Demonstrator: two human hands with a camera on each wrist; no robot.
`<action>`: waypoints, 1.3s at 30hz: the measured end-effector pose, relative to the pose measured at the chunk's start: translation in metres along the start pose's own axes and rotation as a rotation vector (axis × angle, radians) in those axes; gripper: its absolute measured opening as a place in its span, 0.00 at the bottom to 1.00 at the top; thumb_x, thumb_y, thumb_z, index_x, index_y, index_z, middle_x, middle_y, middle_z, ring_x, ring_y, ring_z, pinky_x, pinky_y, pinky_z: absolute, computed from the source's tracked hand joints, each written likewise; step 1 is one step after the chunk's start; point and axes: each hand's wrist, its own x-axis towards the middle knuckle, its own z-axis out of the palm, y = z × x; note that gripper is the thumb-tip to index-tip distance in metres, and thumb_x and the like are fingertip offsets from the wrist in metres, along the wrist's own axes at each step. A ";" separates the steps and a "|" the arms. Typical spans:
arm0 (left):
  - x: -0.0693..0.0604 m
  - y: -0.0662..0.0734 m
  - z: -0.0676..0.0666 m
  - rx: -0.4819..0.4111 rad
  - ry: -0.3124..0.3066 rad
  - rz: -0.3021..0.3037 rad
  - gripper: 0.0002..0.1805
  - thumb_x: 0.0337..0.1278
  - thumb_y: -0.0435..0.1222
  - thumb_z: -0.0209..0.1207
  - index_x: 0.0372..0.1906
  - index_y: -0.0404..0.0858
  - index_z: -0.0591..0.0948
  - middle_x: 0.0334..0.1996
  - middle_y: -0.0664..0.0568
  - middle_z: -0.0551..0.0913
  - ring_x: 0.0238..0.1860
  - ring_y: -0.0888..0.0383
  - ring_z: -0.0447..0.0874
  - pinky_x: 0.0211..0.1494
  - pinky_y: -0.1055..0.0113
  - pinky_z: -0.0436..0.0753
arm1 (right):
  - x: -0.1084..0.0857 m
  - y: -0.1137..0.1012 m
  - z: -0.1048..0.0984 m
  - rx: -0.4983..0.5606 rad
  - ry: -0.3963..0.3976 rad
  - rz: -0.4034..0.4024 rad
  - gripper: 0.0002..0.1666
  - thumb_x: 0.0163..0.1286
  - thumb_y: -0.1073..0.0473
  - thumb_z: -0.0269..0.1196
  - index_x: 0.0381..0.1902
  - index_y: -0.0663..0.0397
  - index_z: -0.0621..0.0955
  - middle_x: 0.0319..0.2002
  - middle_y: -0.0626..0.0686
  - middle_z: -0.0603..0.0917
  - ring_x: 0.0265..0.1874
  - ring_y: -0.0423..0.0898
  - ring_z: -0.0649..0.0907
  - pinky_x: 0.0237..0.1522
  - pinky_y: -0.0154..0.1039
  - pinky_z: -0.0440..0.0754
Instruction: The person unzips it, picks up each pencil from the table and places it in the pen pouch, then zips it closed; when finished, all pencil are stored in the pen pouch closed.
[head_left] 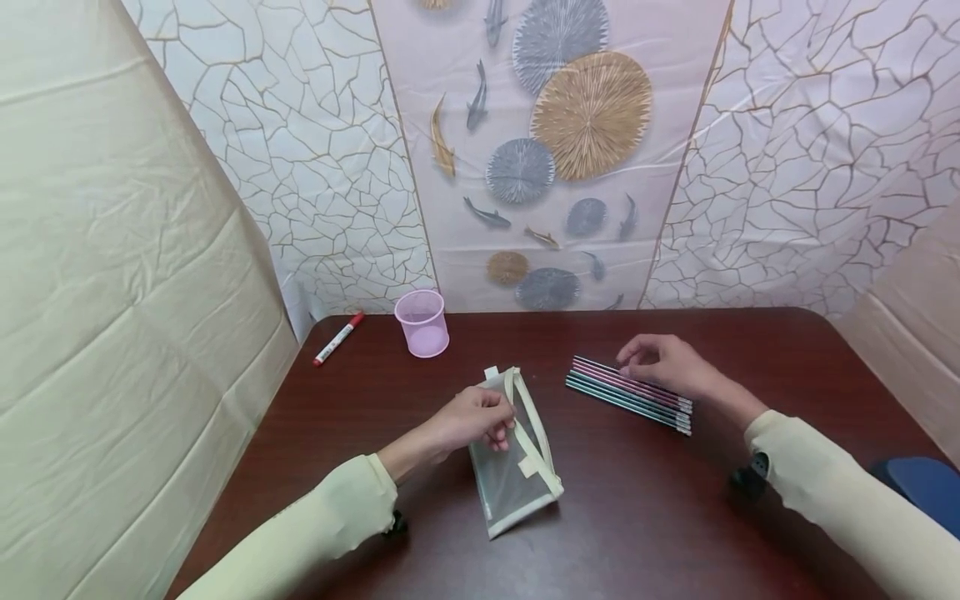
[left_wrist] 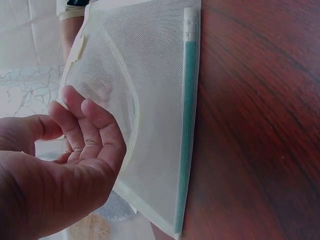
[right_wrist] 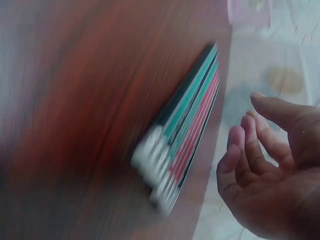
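Observation:
A mesh zip pouch (head_left: pixel 510 483) with cream edging lies slanted on the table, its top gaping. My left hand (head_left: pixel 476 417) pinches the pouch's edge between thumb and fingertips, the other fingers loosely curled. Through the mesh (left_wrist: pixel 155 100), in the left wrist view, shows a green pencil (left_wrist: pixel 188 110) along one side. Several green, red and dark pencils (head_left: pixel 622 394) lie side by side to the right, their eraser ends towards the right. Over them hovers my right hand (head_left: pixel 663 364), fingers bent and apart, holding nothing; the right wrist view shows a gap between hand (right_wrist: pixel 270 165) and pencils (right_wrist: pixel 192 120).
A pink mesh cup (head_left: pixel 423 327) stands near the table's back edge. To its left lies a red and white marker (head_left: pixel 338 340). A patterned cloth (head_left: pixel 525 233) hangs behind the table, and a blue object (head_left: pixel 918 492) is beyond the right edge.

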 end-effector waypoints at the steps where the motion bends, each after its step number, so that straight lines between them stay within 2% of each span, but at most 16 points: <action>1: -0.001 0.000 0.000 0.002 0.001 -0.001 0.12 0.71 0.35 0.55 0.31 0.35 0.81 0.19 0.53 0.80 0.23 0.63 0.85 0.32 0.70 0.85 | 0.002 0.007 -0.003 -0.012 -0.015 0.003 0.13 0.70 0.58 0.72 0.49 0.57 0.86 0.38 0.54 0.89 0.36 0.45 0.84 0.36 0.34 0.78; 6: -0.002 -0.002 -0.002 -0.006 0.003 -0.005 0.11 0.71 0.35 0.55 0.32 0.35 0.81 0.19 0.54 0.79 0.23 0.63 0.85 0.33 0.70 0.86 | 0.014 0.032 -0.013 -0.072 -0.093 0.038 0.17 0.69 0.56 0.73 0.52 0.58 0.86 0.37 0.51 0.88 0.35 0.43 0.81 0.39 0.34 0.77; 12: -0.003 -0.003 -0.002 -0.015 0.001 -0.020 0.10 0.68 0.34 0.54 0.32 0.34 0.80 0.19 0.54 0.79 0.23 0.63 0.84 0.32 0.70 0.85 | 0.022 0.042 -0.015 -0.054 -0.164 0.072 0.18 0.70 0.56 0.72 0.54 0.59 0.86 0.35 0.52 0.86 0.30 0.41 0.79 0.35 0.35 0.76; 21: -0.004 -0.003 -0.002 -0.050 -0.022 -0.035 0.10 0.67 0.33 0.53 0.31 0.33 0.80 0.18 0.52 0.78 0.23 0.62 0.83 0.31 0.70 0.85 | 0.021 0.039 -0.013 -0.078 -0.154 0.067 0.16 0.70 0.61 0.71 0.53 0.59 0.85 0.37 0.52 0.86 0.34 0.43 0.80 0.37 0.36 0.76; 26: -0.002 -0.004 -0.003 -0.067 -0.033 -0.036 0.10 0.67 0.32 0.52 0.32 0.33 0.80 0.18 0.52 0.78 0.23 0.62 0.83 0.31 0.70 0.85 | 0.024 0.038 -0.011 -0.193 -0.135 0.018 0.12 0.68 0.67 0.69 0.49 0.57 0.86 0.36 0.50 0.86 0.34 0.44 0.80 0.36 0.38 0.77; 30: -0.001 -0.005 -0.003 -0.063 -0.040 -0.043 0.09 0.68 0.32 0.52 0.32 0.33 0.79 0.18 0.52 0.78 0.23 0.62 0.83 0.31 0.71 0.85 | 0.027 0.036 -0.012 -0.302 -0.142 -0.002 0.14 0.64 0.69 0.69 0.47 0.53 0.86 0.35 0.50 0.86 0.34 0.45 0.81 0.38 0.41 0.78; 36: -0.001 -0.005 -0.004 -0.048 -0.045 -0.041 0.09 0.66 0.31 0.51 0.32 0.32 0.80 0.18 0.52 0.78 0.23 0.62 0.83 0.31 0.70 0.86 | 0.032 0.031 -0.014 -0.377 -0.188 0.002 0.18 0.64 0.70 0.69 0.51 0.50 0.84 0.38 0.53 0.87 0.35 0.48 0.82 0.36 0.44 0.81; 39: -0.001 -0.004 -0.005 -0.043 -0.043 -0.038 0.09 0.66 0.31 0.51 0.32 0.32 0.80 0.18 0.52 0.79 0.23 0.62 0.83 0.31 0.70 0.85 | 0.034 0.029 -0.015 -0.417 -0.177 -0.006 0.17 0.65 0.70 0.67 0.50 0.50 0.84 0.36 0.51 0.87 0.32 0.46 0.82 0.34 0.43 0.80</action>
